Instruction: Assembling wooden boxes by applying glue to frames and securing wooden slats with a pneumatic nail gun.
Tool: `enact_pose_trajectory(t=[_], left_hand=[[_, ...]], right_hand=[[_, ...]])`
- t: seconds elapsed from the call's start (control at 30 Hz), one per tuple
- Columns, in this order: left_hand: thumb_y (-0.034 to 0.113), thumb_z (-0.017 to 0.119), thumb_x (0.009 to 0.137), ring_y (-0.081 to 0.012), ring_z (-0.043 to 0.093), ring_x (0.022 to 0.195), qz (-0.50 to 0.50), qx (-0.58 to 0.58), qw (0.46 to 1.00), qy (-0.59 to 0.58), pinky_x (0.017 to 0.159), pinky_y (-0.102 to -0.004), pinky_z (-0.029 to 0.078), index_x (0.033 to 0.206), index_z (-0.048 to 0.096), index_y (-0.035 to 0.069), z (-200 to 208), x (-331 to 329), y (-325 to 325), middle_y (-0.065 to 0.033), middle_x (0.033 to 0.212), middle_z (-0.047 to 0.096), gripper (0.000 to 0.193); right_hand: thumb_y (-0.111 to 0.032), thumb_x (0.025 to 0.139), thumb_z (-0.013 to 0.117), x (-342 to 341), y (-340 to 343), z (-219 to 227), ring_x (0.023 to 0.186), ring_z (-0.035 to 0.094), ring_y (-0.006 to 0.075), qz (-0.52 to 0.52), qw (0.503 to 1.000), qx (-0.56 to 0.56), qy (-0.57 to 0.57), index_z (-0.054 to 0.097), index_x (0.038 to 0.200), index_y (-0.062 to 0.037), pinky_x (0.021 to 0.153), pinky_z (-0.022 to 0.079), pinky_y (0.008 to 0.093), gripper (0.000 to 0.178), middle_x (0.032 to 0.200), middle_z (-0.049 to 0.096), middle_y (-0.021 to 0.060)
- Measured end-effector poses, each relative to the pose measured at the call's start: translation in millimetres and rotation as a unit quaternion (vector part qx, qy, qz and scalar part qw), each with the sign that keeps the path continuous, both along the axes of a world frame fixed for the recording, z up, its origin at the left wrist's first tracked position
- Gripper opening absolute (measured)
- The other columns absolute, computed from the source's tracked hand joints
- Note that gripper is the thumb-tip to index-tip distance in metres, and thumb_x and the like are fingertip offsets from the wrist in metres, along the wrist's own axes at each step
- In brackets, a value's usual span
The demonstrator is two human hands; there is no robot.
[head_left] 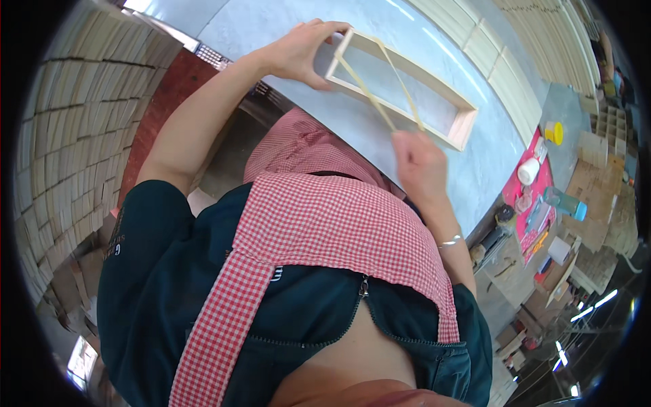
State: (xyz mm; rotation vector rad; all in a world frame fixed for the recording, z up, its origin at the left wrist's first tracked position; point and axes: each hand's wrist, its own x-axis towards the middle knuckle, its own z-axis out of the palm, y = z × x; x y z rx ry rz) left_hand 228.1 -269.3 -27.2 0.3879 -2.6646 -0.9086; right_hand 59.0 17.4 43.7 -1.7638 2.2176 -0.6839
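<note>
A long, open rectangular frame of pale wood (463,127) lies at an angle on the pale blue-grey tabletop (491,163). My left hand (302,51) grips its left end, thumb at the near corner and fingers at the far one. A stretched yellowish elastic band (366,90) loops over that end of the frame, and its two strands run toward me. Both strands meet at my right hand (419,163), a fist pulling the band taut just off the near long side. Motion blurs the right hand slightly.
Flat pale wooden pieces (515,95) line the table's far right side. Beyond the right edge, a pink sheet bears a white bottle (527,171), a clear blue-capped bottle (565,202) and a yellow roll (554,132). Tall stacks of boards (81,115) stand at my left.
</note>
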Motion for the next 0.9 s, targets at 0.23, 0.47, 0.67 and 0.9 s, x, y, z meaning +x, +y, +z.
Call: enact_pose_trajectory(t=[0.23,0.47,0.67,0.9], left_hand=[[0.033,0.093,0.056,-0.027,0.06,0.11,0.004,0.02,1.0,-0.019,0.106,-0.0399,0.044,0.15,0.044,0.009,1.4,-1.5,-1.0,-0.0138,0.126,0.061,0.109],[0.033,0.093,0.055,-0.0267,0.06,0.109,0.024,0.023,0.999,-0.016,0.103,-0.0396,0.041,0.15,0.045,0.01,0.6,-1.6,2.9,-0.0122,0.125,0.061,0.109],[0.037,0.094,0.057,-0.0264,0.06,0.108,0.008,0.006,1.0,-0.009,0.102,-0.0377,0.04,0.149,0.046,0.011,-4.7,1.3,4.7,-0.0104,0.124,0.061,0.107],[0.039,0.096,0.058,-0.0258,0.06,0.11,0.005,-0.014,1.0,-0.005,0.105,-0.0388,0.039,0.149,0.046,0.011,-8.8,0.7,-1.3,-0.0112,0.126,0.06,0.108]], right_hand=[[0.0,0.09,0.065,-64.7,57.6,22.3,0.058,0.045,0.0169,-0.123,0.992,-0.011,0.02,0.073,0.104,0.0018,0.055,0.038,0.0284,0.016,0.074,0.06,0.0064],[-0.008,0.091,0.06,7.5,-90.6,32.4,0.065,0.054,0.0232,0.1,0.988,-0.089,-0.072,0.07,0.096,-0.0042,0.062,0.044,0.0335,0.012,0.079,0.063,0.0059],[-0.014,0.09,0.061,57.6,-91.7,-20.8,0.076,0.063,0.0281,0.224,0.97,-0.025,0.092,0.065,0.094,-0.007,0.071,0.049,0.0357,0.009,0.09,0.065,0.0071],[-0.014,0.097,0.065,-8.9,17.7,4.6,0.064,0.054,0.0224,-0.014,1.0,0.003,-0.001,0.072,0.1,-0.0033,0.062,0.047,0.0344,0.013,0.077,0.06,0.006]])
